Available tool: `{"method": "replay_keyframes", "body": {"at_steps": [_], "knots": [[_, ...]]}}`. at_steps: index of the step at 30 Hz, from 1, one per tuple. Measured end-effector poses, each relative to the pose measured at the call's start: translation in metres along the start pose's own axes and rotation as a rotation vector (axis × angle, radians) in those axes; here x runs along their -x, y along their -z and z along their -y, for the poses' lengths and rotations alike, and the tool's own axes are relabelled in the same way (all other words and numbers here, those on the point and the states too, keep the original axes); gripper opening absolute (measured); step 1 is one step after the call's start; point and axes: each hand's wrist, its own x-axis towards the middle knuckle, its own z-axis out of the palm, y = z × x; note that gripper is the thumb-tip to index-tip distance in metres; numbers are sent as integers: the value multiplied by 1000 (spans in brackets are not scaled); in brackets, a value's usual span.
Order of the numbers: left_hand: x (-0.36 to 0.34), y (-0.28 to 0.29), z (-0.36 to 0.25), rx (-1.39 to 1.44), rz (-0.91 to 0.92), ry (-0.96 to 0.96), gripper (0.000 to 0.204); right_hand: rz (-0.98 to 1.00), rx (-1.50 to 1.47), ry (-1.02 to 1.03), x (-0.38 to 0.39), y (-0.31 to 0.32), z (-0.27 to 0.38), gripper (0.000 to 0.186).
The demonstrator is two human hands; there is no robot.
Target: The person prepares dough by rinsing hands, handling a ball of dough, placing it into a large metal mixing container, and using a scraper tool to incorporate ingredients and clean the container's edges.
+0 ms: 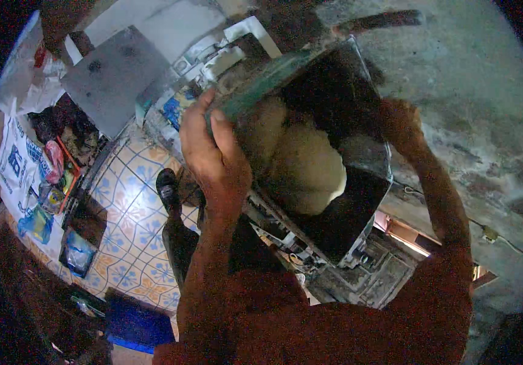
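A dark, open box-like housing [337, 76] fills the middle, tilted, with a worn greenish edge [267, 79] on its upper left side. A large, pale cream-coloured rounded mass [304, 167] shows inside it; its exact kind I cannot make out. My left hand [213, 149] is closed round the near end of the greenish edge, with the thumb and fingers on either side. My right hand [401, 128] is closed at the opposite side of the housing, on its right rim. Shadow and the rim hide the fingertips there.
Below the housing is a dark metal frame [365, 274]. A mottled grey-green wall [468, 79] with a cable [511, 243] rises at right. At left are patterned floor tiles [131, 213], a grey panel [118, 79], a white printed sack [15, 158] and a blue bin [137, 322].
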Motion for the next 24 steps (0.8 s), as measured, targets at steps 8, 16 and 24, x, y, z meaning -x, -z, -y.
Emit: {"method": "replay_keyframes", "body": {"at_steps": [8, 16, 24], "knots": [[3, 1, -5, -61, 41, 1, 30, 46, 150, -176, 28, -42, 137, 17], [6, -7, -6, 150, 29, 132, 32, -96, 212, -113, 133, -76, 89, 26], [4, 11, -1, 16, 62, 203, 34, 317, 35, -388, 138, 96, 159, 14]]}}
